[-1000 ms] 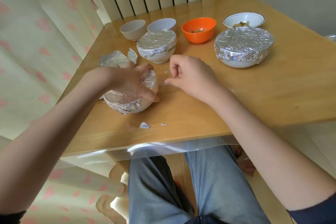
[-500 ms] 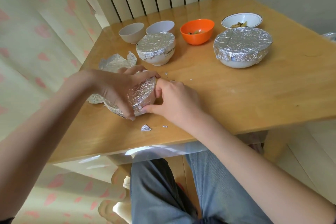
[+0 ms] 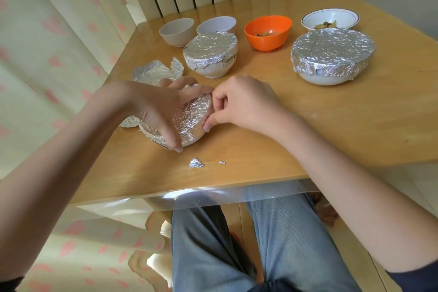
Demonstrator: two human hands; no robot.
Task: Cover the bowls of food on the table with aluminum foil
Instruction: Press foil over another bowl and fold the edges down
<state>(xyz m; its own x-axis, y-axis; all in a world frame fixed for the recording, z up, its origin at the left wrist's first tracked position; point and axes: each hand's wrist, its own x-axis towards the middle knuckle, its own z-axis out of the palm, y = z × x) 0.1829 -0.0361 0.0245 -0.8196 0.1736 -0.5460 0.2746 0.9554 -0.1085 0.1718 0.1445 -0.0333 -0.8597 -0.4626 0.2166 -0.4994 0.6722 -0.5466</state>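
Observation:
A small white bowl wrapped in foil (image 3: 189, 117) sits near the table's front left. My left hand (image 3: 158, 109) grips it from above, fingers curled over the rim. My right hand (image 3: 239, 104) pinches the foil at the bowl's right edge. Behind it stands a second foil-covered white bowl (image 3: 211, 53), and a large foil-covered bowl (image 3: 331, 54) is at the right. An orange bowl (image 3: 267, 32) and a white blue-rimmed bowl (image 3: 330, 19), both with food, stand uncovered at the back.
Two empty pale bowls (image 3: 176, 31) (image 3: 216, 25) stand at the back left. A loose foil sheet (image 3: 156, 71) lies by the table's left edge. Small foil scraps (image 3: 196, 163) lie near the front edge of the wooden table (image 3: 331, 125). A curtain hangs at left.
My right hand has moved left from the open table to the bowl and now pinches its foil edge. My left hand has shifted its grip on the bowl, which now sits tilted.

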